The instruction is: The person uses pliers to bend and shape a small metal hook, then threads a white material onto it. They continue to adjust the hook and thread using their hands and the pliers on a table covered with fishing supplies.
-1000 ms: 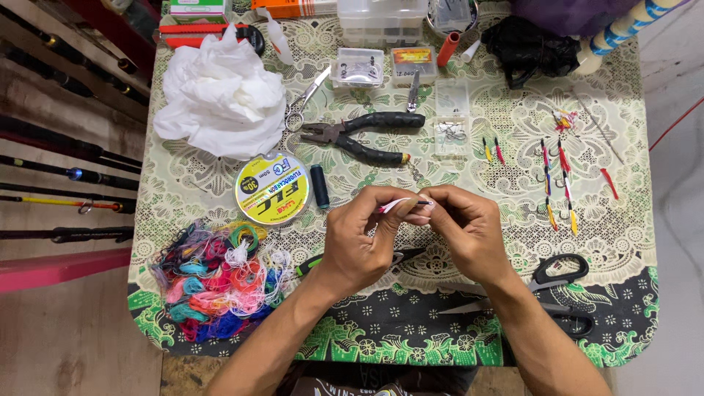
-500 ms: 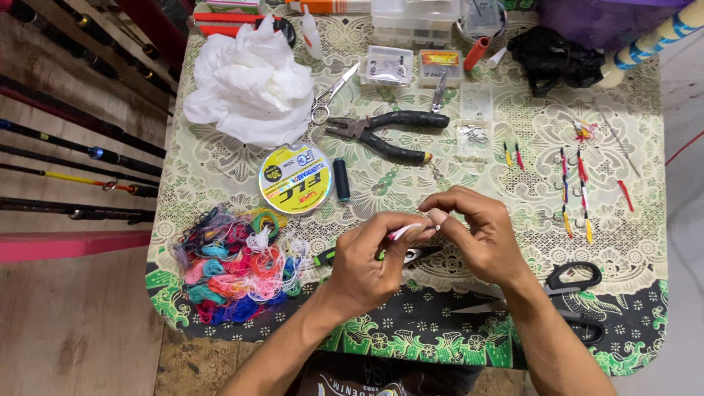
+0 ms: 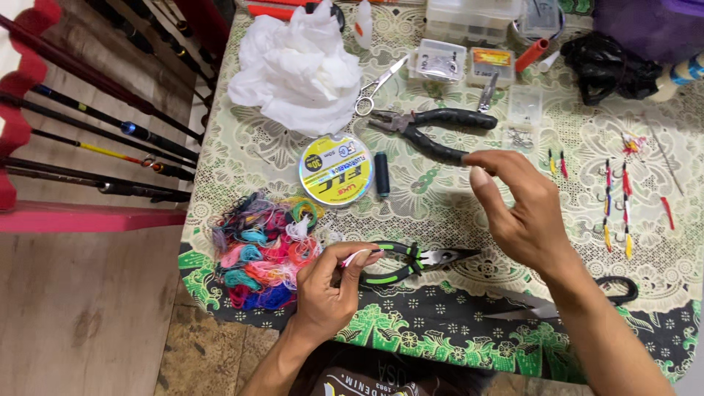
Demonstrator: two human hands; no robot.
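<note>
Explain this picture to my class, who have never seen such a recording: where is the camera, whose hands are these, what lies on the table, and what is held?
The camera sits on a person's head and looks down at their own two bare hands. The left hand pinches a small pink and white piece. The right hand hovers open, holding nothing. On the patterned tablecloth lie green-handled pliers, black pliers, a yellow spool of line, a heap of coloured threads, scissors and crumpled white paper.

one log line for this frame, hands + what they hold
left hand: pinches small pink-white lure | right hand: raised, empty, fingers spread | green-handled pliers on table between hands
</note>
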